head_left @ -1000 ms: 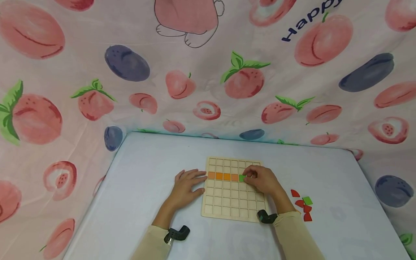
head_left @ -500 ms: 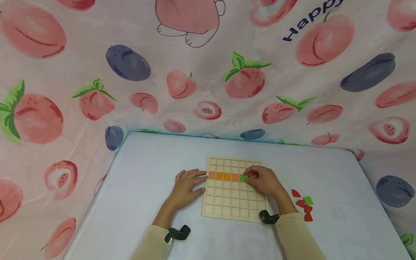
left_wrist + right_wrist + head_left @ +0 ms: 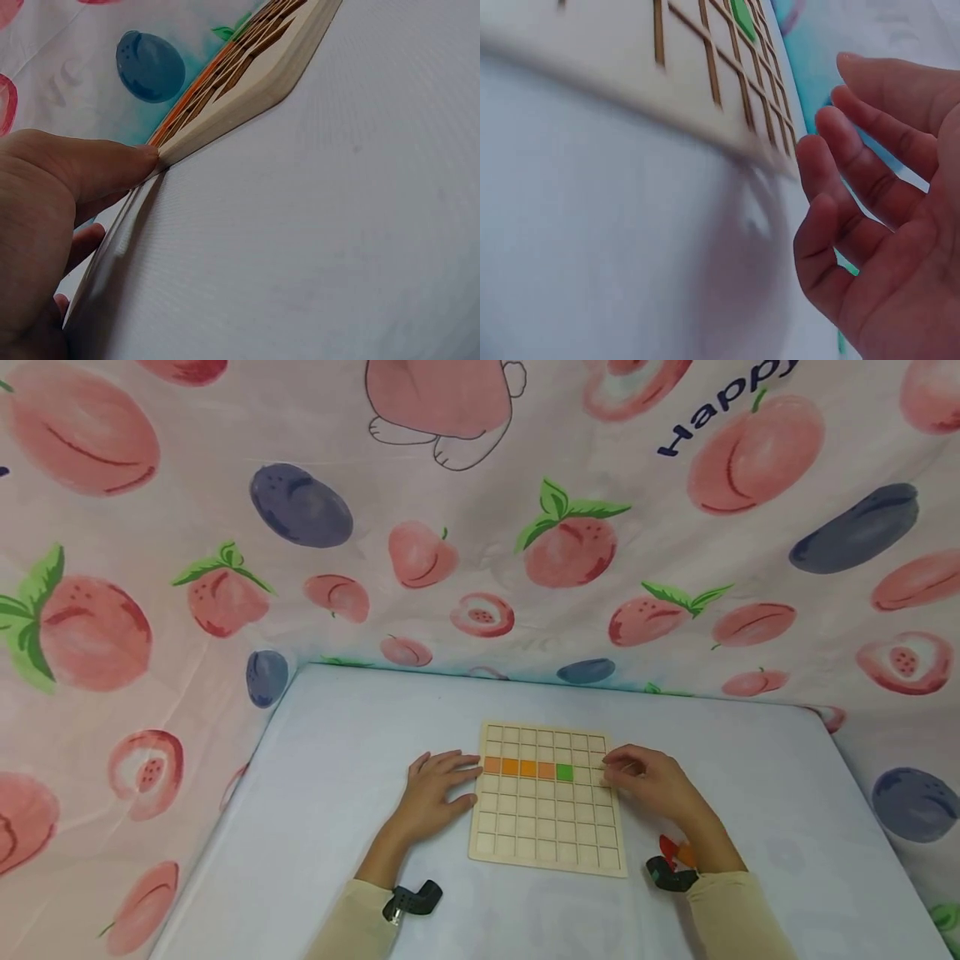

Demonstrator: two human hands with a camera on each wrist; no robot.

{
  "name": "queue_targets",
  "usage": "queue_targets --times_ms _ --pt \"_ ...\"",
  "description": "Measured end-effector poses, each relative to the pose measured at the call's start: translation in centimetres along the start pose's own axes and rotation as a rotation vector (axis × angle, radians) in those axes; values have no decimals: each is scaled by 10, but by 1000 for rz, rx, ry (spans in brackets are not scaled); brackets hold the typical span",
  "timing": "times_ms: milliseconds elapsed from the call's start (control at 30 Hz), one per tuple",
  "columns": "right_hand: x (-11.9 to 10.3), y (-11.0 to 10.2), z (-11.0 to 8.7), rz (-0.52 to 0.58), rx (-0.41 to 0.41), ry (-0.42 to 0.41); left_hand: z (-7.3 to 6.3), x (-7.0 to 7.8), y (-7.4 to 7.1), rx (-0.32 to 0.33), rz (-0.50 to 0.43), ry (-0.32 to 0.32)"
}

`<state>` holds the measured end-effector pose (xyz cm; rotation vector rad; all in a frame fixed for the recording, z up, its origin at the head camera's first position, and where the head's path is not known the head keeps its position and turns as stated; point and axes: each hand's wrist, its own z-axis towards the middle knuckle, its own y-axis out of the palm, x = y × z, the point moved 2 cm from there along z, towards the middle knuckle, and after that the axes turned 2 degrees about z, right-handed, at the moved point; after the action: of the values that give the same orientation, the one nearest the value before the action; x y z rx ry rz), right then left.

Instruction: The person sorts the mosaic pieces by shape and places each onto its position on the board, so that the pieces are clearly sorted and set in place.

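A square wooden grid board (image 3: 551,827) lies on the white table. One row holds several orange square tiles (image 3: 519,768) in a line, then a green square tile (image 3: 564,773) beside the last of them. My left hand (image 3: 429,797) rests against the board's left edge with its fingers extended; in the left wrist view the thumb (image 3: 112,166) touches the board's side. Over the right edge hovers my right hand (image 3: 654,783), its fingers loosely bent. In the right wrist view nothing shows between the right fingers (image 3: 870,180).
Partly hidden by my right wrist, a red piece (image 3: 667,847) lies on the table (image 3: 360,727) right of the board. Black wrist cameras sit on both forearms. A fruit-printed cloth (image 3: 337,643) hangs behind the table.
My right hand has let go of the green tile and moved right, toward the board's edge. Its forearm now covers most of the loose pieces. The left hand keeps its place.
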<state>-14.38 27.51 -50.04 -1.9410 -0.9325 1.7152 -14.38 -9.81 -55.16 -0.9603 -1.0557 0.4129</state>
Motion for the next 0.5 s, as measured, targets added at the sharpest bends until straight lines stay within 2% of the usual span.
queue_targets --times_ms 233,500 --pt "19 -30 -21 -65 -23 85 0 2 -1 2 -6 0" --pt "40 -57 -38 -112 -100 171 0 1 1 11 4 3"
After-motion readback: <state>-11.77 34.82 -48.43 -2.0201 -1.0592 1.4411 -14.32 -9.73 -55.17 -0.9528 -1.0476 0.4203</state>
